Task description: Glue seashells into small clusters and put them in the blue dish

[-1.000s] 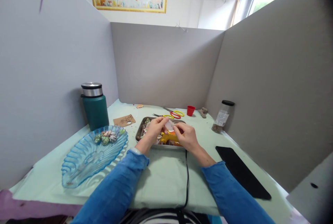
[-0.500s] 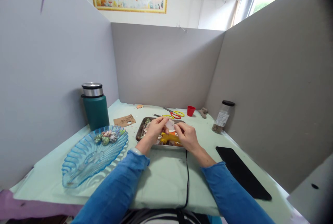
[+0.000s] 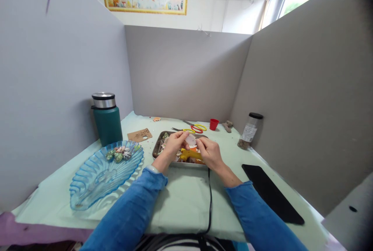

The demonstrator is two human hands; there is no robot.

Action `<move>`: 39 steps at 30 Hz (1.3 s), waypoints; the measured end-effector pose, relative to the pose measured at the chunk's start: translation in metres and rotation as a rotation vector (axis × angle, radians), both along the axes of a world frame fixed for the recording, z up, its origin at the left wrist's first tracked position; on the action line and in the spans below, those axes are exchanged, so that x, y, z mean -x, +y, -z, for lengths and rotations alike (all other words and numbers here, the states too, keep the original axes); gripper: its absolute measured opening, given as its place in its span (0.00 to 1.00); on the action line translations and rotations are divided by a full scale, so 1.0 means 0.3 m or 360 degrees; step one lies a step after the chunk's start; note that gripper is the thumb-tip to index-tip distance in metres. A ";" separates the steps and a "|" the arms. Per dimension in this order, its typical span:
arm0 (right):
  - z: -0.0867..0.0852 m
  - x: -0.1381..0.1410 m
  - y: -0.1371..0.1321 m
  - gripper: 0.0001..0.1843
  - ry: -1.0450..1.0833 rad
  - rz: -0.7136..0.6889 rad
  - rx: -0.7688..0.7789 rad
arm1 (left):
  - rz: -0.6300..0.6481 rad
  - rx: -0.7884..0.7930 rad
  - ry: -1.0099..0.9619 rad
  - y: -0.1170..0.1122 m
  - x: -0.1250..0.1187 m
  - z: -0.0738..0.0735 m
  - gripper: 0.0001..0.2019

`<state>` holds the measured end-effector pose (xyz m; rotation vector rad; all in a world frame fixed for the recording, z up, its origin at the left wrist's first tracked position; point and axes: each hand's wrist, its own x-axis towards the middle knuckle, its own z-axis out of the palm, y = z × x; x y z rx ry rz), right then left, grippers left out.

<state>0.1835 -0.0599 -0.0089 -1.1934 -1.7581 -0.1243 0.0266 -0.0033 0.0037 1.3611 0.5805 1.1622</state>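
A thin, pale, rounded piece (image 3: 191,140) is held up over a metal tray (image 3: 155,156). My left hand (image 3: 175,145) pinches it by its left side. At its right edge, the fingers of my right hand (image 3: 210,151) are closed together; whether they grip the edge or only touch it is hard to see. Below the hands a yellow glue gun (image 3: 189,154) lies across the tray, over mixed small white, orange and brown bits. A black cord (image 3: 210,200) runs from the tray toward the table's front edge.
To the left are a blue clear shell-shaped dish (image 3: 101,175) with speckled balls (image 3: 119,154), a green bottle (image 3: 107,124) and a brown card (image 3: 140,135). Behind the tray lie scissors (image 3: 198,128) and a red cup (image 3: 213,124). A jar (image 3: 249,131) and black mat (image 3: 271,192) are right.
The pale piece has turned slightly between my fingers and shows a rounder face now. Both hands stay in almost the same place.
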 end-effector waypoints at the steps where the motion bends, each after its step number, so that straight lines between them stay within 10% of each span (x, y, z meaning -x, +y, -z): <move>1: 0.000 0.000 0.000 0.20 0.0001 -0.0004 0.0003 | -0.0004 0.0000 0.0004 0.000 0.000 -0.001 0.21; 39: -0.003 0.002 0.002 0.16 0.0082 -0.0361 0.0134 | 0.0465 0.0088 -0.0352 -0.047 0.027 -0.038 0.13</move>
